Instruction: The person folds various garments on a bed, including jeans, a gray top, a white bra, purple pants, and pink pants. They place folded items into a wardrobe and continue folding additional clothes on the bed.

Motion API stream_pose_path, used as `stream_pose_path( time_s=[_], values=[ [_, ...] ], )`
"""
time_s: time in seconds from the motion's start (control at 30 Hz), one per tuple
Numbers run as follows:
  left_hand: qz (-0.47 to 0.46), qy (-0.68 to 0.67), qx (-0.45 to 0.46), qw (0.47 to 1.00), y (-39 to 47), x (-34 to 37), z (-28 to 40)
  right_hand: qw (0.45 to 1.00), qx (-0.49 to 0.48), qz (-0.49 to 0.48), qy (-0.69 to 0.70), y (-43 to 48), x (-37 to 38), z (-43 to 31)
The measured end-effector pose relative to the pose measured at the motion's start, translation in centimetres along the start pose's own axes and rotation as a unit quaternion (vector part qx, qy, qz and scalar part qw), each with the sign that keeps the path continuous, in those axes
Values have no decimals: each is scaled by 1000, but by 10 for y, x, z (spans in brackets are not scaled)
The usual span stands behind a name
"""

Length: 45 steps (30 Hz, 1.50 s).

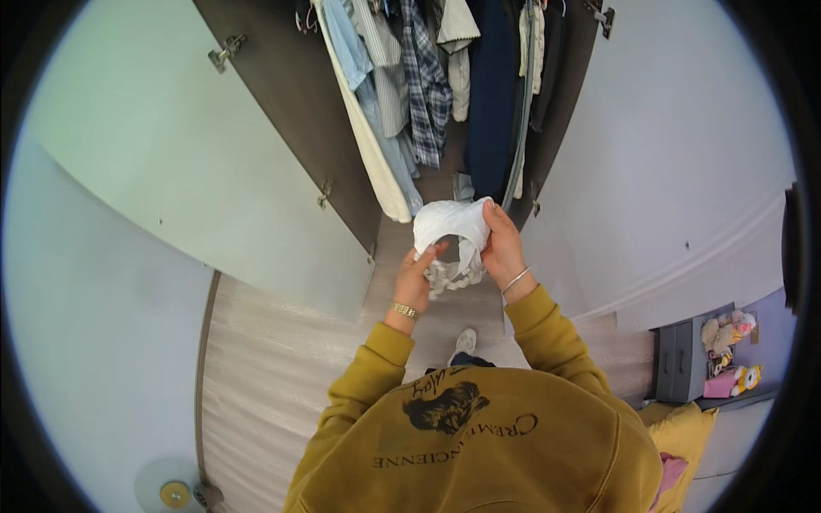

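A white cloth garment (450, 220) with a ruffled lower edge is stretched between my two hands, in front of the open wardrobe. My left hand (414, 276) pinches its left side, with the thumb on top and a fingertip showing inside the opening. On the other side, my right hand (503, 242) grips the upper right edge, thumb along the outside. Through the garment's round opening a small tag and the floor can be seen. What kind of garment it is, I cannot tell.
Wardrobe doors, left (192, 160) and right (660, 160), stand open around hanging clothes, among them a plaid shirt (426, 90) and dark blue trousers (490, 96). A grey drawer cabinet (680, 359) with plush toys stands at the right, near a yellow pillow (686, 436).
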<state>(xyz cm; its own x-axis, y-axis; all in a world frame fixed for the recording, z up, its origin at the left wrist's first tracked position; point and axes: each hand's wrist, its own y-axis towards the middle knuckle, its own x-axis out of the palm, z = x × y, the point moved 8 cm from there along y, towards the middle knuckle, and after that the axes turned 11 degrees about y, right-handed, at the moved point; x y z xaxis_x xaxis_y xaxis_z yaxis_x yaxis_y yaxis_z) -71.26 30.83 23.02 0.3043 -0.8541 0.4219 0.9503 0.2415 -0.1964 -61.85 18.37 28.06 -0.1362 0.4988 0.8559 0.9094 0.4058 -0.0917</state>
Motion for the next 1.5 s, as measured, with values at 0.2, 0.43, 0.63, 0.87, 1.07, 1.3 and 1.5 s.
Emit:
stream_pose_path(
  time_s=[0.2, 0.43, 0.63, 0.87, 1.07, 1.3, 1.5],
  values=[
    [-47, 159, 43, 985, 66, -21, 23, 996, -66, 5, -56, 76, 0, -23],
    [-54, 49, -40, 997, 108, -46, 7, 991, -105, 34, -71, 125, -12, -36],
    [-115, -201, 33, 972, 153, -52, 58, 989, -127, 57, -47, 147, -26, -60],
    [-277, -223, 62, 933, 175, -17, 170, 989, -130, 62, -30, 164, -16, -27],
    [-320, 235, 112, 911, 204, -17, 214, 983, -14, 66, -168, 187, -38, 19],
    [-104, 676, 318, 656, 236, -46, 238, 904, 69, 69, -416, 196, -37, 34],
    [-98, 654, 241, 711, 236, -33, 237, 715, -150, -42, -682, 189, 20, 4]
  ],
)
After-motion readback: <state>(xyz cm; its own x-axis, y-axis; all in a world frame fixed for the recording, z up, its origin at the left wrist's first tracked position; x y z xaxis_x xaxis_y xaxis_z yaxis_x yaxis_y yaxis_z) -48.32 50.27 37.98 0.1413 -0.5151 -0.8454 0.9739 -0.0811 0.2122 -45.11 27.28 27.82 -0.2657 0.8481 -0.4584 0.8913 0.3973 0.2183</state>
